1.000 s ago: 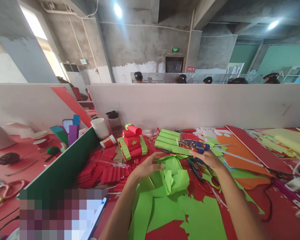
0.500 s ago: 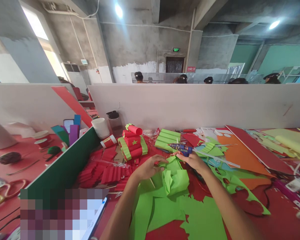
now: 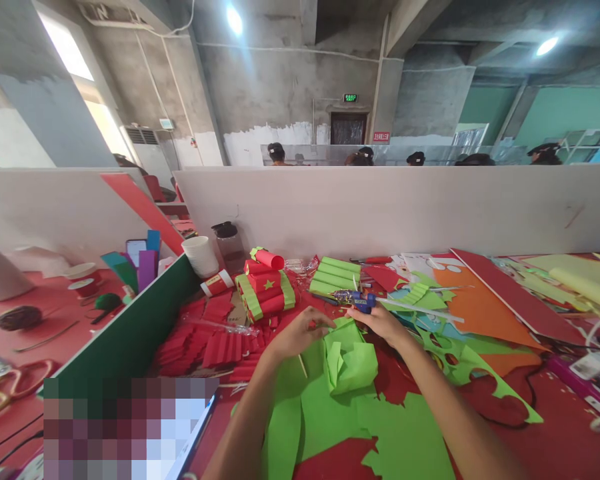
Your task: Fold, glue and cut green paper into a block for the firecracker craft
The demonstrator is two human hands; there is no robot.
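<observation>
My right hand (image 3: 379,322) is closed around a blue hot glue gun (image 3: 361,301). The glue gun's nozzle points left, and a long whitish glue stick (image 3: 425,309) runs out of its back. Just below it is a folded piece of bright green paper (image 3: 353,367), lying on larger green paper sheets (image 3: 325,417). My left hand (image 3: 300,333) is at the upper left of the folded piece, with its fingers bent and apart and the tips near the paper's top edge. A thin wooden stick (image 3: 303,365) lies below my left hand.
Beyond my left hand stands a stacked red-and-green paper model (image 3: 267,287) with a yellow star. Pleated red paper (image 3: 223,350) lies to the left, beside a dark green divider (image 3: 125,333). A phone (image 3: 195,433) is at front left. Cut green scraps (image 3: 480,373) lie to the right.
The glue gun has moved slightly left and down with my right hand, towards my left hand. My left fingers have shifted a little. The folded green paper has barely moved.
</observation>
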